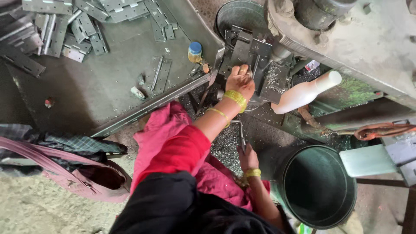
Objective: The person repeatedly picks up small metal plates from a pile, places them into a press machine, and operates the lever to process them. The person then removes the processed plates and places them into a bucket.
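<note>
Right hand down at lower centre is wrapped around a metal lever; left hand up at centre top presses a flat metal plate on the press, fingers curled over it; green bucket lower right

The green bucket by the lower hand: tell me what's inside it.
The green bucket shows only bare dark walls and shadow; nothing can be made out inside. Its near rim is cut off by the right arm and the picture's edge, so that part stays hidden.
</note>
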